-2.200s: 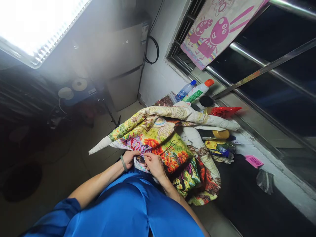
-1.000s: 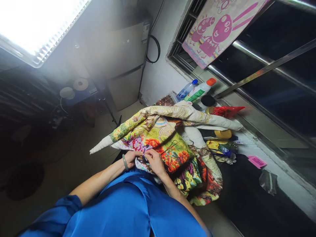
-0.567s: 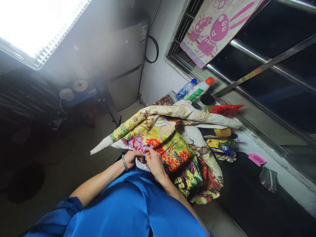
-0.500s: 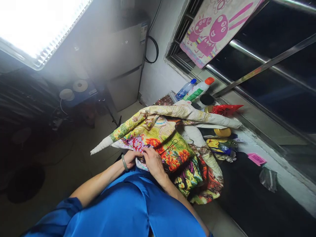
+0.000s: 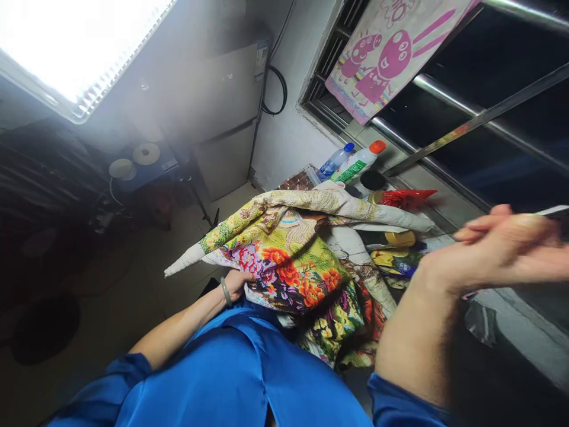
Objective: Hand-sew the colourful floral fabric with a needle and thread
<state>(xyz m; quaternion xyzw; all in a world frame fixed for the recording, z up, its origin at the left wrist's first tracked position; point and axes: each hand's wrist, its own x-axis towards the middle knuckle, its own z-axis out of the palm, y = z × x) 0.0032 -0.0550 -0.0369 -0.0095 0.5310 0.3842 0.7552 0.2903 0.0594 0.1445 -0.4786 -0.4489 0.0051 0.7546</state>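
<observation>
A large cross-stitch cloth [image 5: 284,273] with red, orange and pink flowers lies gathered in front of my body, its far edge rolled into a long tube. My left hand [image 5: 237,283], with a pale green bangle at the wrist, is closed on the cloth's near left edge, its thumb on top. My right hand [image 5: 507,246] is raised far out to the right, well away from the cloth. Its fingers look curled in, partly blurred, and what they hold cannot be made out. A thin white strip [image 5: 553,210] shows just beyond that hand.
Behind the cloth stand a blue-capped bottle [image 5: 335,161] and a white bottle with an orange cap [image 5: 359,163]. A red packet [image 5: 406,198] and a yellow-lidded jar [image 5: 400,238] are by the window ledge. A refrigerator [image 5: 226,118] stands further back. A bright lamp [image 5: 80,47] hangs at upper left.
My right hand has left the cloth beside my left hand and swung up and out to the right. A dark thread loop on the cloth is gone. My left hand stays put.
</observation>
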